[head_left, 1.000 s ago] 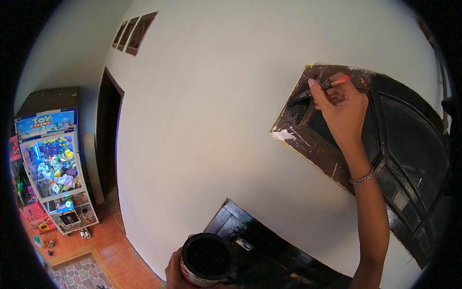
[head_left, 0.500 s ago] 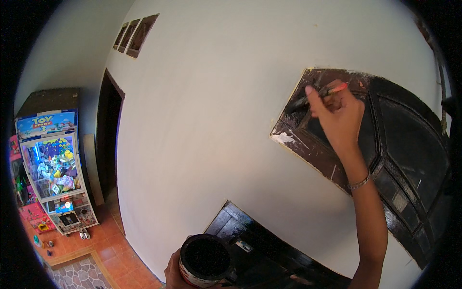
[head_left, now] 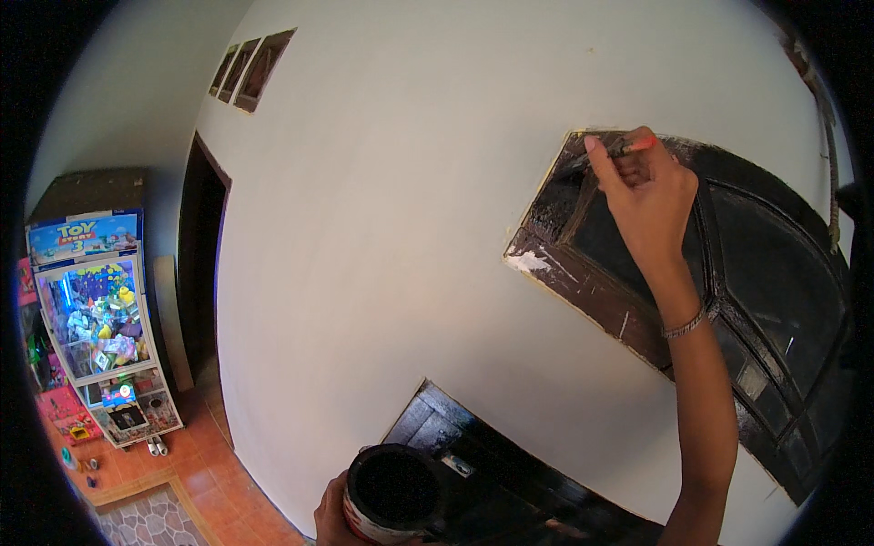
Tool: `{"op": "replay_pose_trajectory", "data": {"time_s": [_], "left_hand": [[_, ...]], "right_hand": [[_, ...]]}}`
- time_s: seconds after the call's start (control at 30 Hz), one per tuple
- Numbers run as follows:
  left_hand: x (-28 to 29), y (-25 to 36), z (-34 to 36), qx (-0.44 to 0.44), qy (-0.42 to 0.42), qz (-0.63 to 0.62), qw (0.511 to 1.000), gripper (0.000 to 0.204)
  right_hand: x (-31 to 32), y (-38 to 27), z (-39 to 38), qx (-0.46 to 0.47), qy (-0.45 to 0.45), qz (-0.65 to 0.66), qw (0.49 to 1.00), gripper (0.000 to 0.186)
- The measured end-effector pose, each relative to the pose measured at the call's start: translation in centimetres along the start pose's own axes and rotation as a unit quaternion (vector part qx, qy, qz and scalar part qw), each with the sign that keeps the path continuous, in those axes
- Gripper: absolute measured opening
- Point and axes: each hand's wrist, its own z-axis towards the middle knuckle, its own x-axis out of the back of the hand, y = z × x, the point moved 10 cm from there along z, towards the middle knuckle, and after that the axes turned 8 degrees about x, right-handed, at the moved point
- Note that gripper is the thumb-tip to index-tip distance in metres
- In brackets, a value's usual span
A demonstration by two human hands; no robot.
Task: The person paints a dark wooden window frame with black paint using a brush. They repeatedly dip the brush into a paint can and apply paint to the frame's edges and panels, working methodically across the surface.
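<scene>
My right hand (head_left: 648, 196) is closed around a paintbrush (head_left: 628, 148) with a red-orange handle end. Its bristles point left, against the dark brown outer strip of a wooden window frame (head_left: 592, 289) set in the wall. Wet-looking black paint covers part of that strip, while the lower left edge is still brown with a pale scuffed patch at the corner. Down at the lower edge, my left hand (head_left: 333, 514) grips a paint can (head_left: 364, 523). The can's rim and inside look black; how full it is I cannot tell.
A black-painted door (head_left: 496, 478) with a metal lock plate lies below the frame. White wall (head_left: 391, 227) surrounds both. At far left a lit toy claw machine (head_left: 102, 318) stands on orange floor tiles (head_left: 214, 464), near a dark doorway (head_left: 196, 264). Small vents (head_left: 264, 68) sit high up.
My right hand and the brush have moved slightly upward along the frame's left strip. The paint can stays in my left hand, nearly in place; the view has shifted a little.
</scene>
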Motion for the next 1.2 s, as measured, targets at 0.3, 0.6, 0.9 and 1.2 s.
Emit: {"op": "replay_pose_trajectory", "data": {"time_s": [0.3, 0.6, 0.9, 1.2], "left_hand": [[0.0, -0.1, 0.2, 0.007, -0.001, 0.0, 1.0, 0.104], [0.1, -0.1, 0.0, 0.013, 0.009, 0.012, 1.0, 0.105], [-0.2, -1.3, 0.0, 0.029, 0.006, -0.007, 1.0, 0.106], [-0.2, -1.6, 0.0, 0.048, 0.009, 0.005, 0.999, 0.107]], "right_hand": [[-1.3, -1.2, -0.2, 0.038, -0.03, 0.014, 0.999, 0.027], [-0.6, -4.4, 1.7, 0.204, 0.012, -0.091, 0.975, 0.028], [-2.9, -7.0, -2.4, 0.342, -0.05, -0.189, 0.919, 0.021], [-2.1, -8.1, -3.4, 0.325, 0.013, -0.215, 0.921, 0.02]]}}
